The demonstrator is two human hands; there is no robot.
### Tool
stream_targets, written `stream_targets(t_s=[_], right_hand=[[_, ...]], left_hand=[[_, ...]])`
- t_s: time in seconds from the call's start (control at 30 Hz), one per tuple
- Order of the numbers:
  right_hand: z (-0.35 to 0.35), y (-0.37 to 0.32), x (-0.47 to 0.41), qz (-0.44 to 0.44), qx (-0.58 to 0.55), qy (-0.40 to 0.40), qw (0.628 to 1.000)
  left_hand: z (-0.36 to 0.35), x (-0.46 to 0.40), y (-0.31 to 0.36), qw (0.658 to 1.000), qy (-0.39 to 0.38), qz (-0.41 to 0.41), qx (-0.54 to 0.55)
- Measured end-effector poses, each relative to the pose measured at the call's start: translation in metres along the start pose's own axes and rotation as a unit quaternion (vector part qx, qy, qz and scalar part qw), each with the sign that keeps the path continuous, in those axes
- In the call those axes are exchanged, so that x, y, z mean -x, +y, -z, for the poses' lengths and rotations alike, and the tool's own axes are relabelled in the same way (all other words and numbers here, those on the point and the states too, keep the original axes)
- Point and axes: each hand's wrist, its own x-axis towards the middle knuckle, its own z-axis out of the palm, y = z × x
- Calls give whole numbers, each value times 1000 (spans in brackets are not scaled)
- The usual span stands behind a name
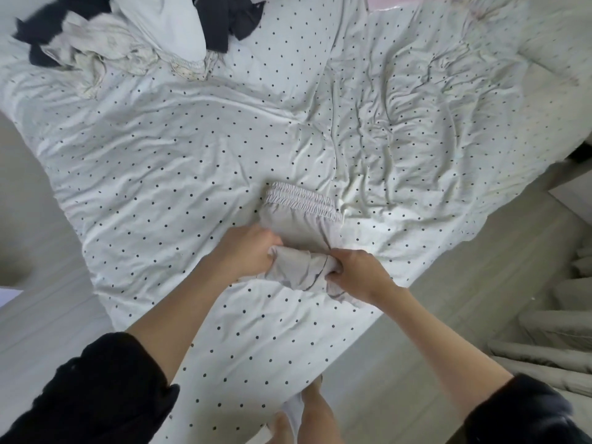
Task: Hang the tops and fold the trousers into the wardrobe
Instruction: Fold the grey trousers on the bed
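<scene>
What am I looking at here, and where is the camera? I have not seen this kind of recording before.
There is no machine. One wide-angle camera worn on a person's head looks down at their own two bare hands. They stand at a bed covered by a dotted sheet. The left hand and the right hand each hold the rolled lower end of pale trousers, whose elastic waistband lies farther away. A pile of dark and light clothes waits at the far left corner.
</scene>
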Motion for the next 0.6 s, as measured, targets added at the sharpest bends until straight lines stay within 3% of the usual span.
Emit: stream_targets(t_s=[0.17,0.23,0.33,0.43,0.53,0.6], right_hand=[[20,11,-58,-42,-8,89,995],[23,14,-81,-52,-10,85,995],[25,19,-114,-61,-24,73,995],[20,20,-137,-49,6,100,994],[0,10,-132,41,61,217,973],[-26,10,-116,115,87,245,959]], left_hand=[[-4,-32,5,955,279,29,-94],[-21,-37,12,939,329,8,-95],[-52,-47,15,962,246,-20,-120],[-71,-68,0,980,170,14,-104],[-78,-91,-14,985,150,17,-87],[-81,-100,-24,987,138,12,-82]])
